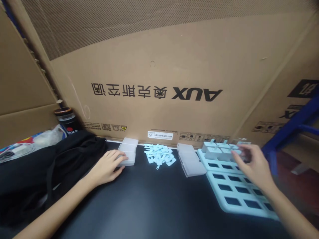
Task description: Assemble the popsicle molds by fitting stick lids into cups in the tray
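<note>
At the left of the table, my left hand (108, 166) rests its fingertips on the nearer of some translucent white plastic moulds (129, 153). Its thumb lies apart from the fingers, beside the near edge. Over on the right, my right hand (255, 166) pinches a small white ice-pop mould (235, 147) at the back row of a light-blue rack (219, 194). Its fingers partly hide that mould. Other moulds with blue tabs (213, 151) stand in the same row. The front openings hold nothing. Between the hands lies a pile of light-blue plastic sticks (159, 154).
More translucent moulds (190, 161) lie left of the rack. A large cardboard box (149, 113) closes off the back. Black fabric (72, 162) and a dark bottle (66, 120) are at the left. A blue metal frame (294, 129) stands on the right.
</note>
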